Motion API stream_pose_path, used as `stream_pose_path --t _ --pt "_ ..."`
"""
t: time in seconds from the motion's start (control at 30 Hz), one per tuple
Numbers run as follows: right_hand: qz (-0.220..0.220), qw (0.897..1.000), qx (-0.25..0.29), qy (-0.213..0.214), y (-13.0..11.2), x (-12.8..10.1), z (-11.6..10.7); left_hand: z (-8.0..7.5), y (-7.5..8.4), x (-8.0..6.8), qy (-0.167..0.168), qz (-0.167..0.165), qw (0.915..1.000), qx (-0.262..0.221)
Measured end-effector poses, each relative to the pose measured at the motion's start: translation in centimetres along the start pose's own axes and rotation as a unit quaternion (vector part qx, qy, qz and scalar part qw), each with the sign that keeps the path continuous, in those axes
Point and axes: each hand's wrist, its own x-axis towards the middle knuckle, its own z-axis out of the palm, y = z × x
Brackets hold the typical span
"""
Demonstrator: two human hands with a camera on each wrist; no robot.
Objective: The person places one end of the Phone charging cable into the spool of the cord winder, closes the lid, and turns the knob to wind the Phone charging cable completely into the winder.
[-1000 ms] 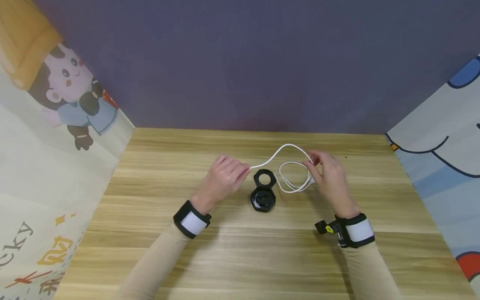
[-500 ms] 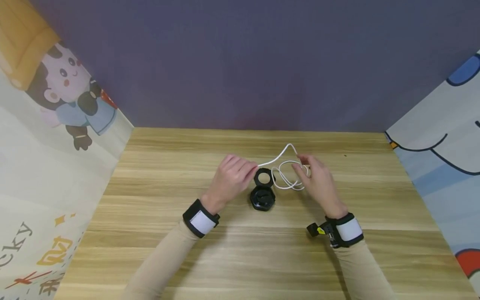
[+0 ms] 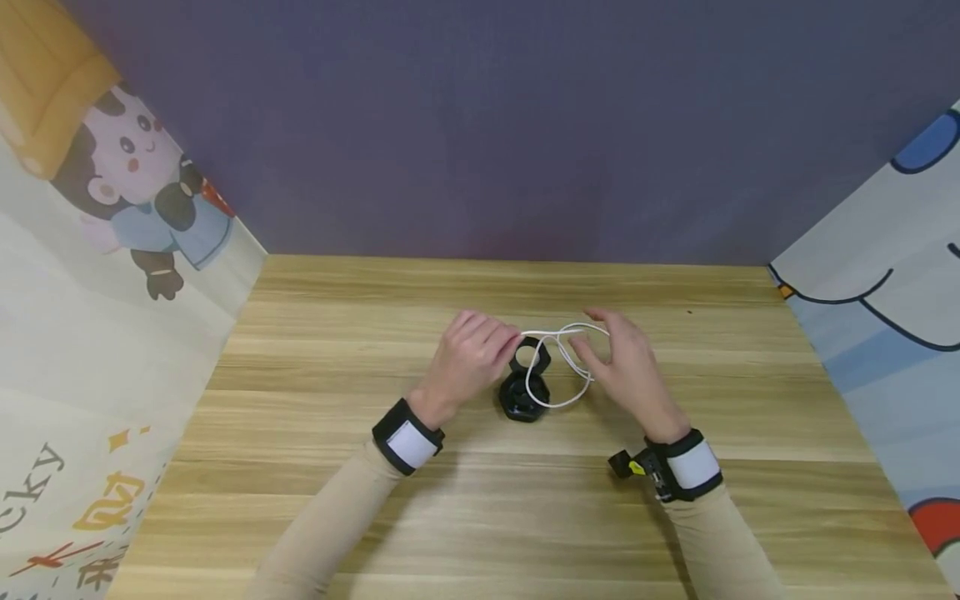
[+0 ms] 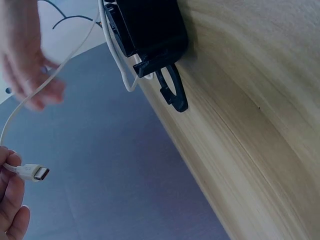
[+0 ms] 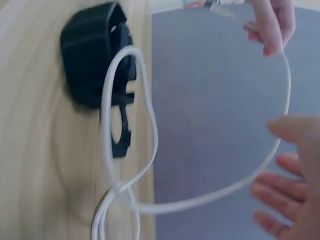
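Note:
A white cable point(image 3: 551, 375) loops over a small black case point(image 3: 523, 393) with its lid open at the middle of the wooden table point(image 3: 315, 467). My left hand point(image 3: 471, 354) pinches the cable just behind its plug; the plug point(image 4: 36, 172) sticks out from those fingers point(image 4: 11, 200). My right hand point(image 3: 626, 362) is just right of the case with its fingers spread and loose. The cable point(image 5: 150, 130) arcs past its fingers point(image 5: 287, 132), and no pinch shows. The case point(image 5: 92, 65) lies beneath the loop.
Printed cartoon panels stand at the left point(image 3: 112, 250) and right point(image 3: 885, 275) of the table, and a purple wall point(image 3: 510, 125) closes off the back. Bare wood lies in front of the case and to both sides of the hands.
Both hands have moved inward toward the case. The coil held beside the case by my right hand has spread into a loop lying over the case, and the right fingers have loosened.

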Motion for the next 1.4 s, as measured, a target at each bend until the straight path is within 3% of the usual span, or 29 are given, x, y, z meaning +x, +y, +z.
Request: stream_pose_path --t 0.17,0.27,0.53,0.8,1.0,1.23,1.4 --pt "-0.116 0.993 0.026 0.025 -1.7 0.3 0.6 0.0 0.3 -0.1 -0.01 0.006 0.9999 0.002" --pt "-0.157 0.986 0.046 0.023 -2.7 0.3 1.3 0.0 0.6 -0.3 -0.018 0.011 0.9998 0.003" --pt "-0.175 0.981 0.073 0.038 -3.6 -0.4 2.5 0.1 1.0 -1.0 -0.03 0.033 0.999 0.0" --pt "-0.176 0.981 0.078 0.009 -3.3 -1.5 2.9 -0.2 0.8 -2.0 -0.073 0.053 0.9958 -0.012" --pt "-0.207 0.978 0.04 -0.008 -3.2 -1.7 1.8 -0.1 1.4 -2.3 -0.113 0.07 0.9908 -0.024" --pt "-0.238 0.968 -0.083 -0.015 -3.3 -1.7 -0.5 0.3 2.5 -1.8 -0.102 0.076 0.9914 -0.028" --pt "-0.239 0.965 -0.108 -0.017 -2.9 -1.8 -1.2 0.6 3.0 -1.5 -0.099 0.073 0.9919 -0.029"
